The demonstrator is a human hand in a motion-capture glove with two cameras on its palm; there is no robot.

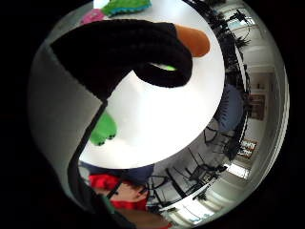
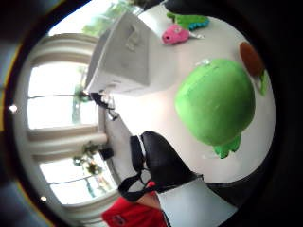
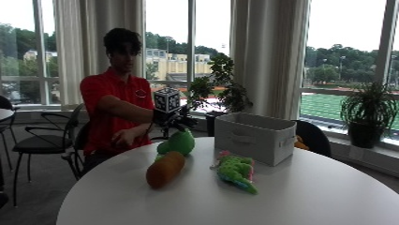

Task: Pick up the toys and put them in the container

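A plush carrot lies on the round white table (image 3: 312, 197), with an orange body (image 3: 165, 169) and a round green top (image 3: 180, 142). My gloved right hand (image 3: 173, 118) hovers just above and behind that green top. The thumb side palm view shows the green top (image 2: 215, 101) close below the palm, and my thumb (image 2: 163, 163) stands apart from it. One gloved finger (image 1: 128, 47) curves over the carrot, whose orange tip (image 1: 194, 41) shows past it. Nothing is gripped. A green plush reptile (image 3: 237, 169) and a pink toy (image 3: 222, 154) lie beside the white fabric container (image 3: 255, 138).
The container stands at the table's far side, right of the hand. The person's bare left hand (image 3: 124, 138) rests near the table edge. Chairs (image 3: 43, 140) stand behind on the left, and potted plants (image 3: 368, 112) line the window sill.
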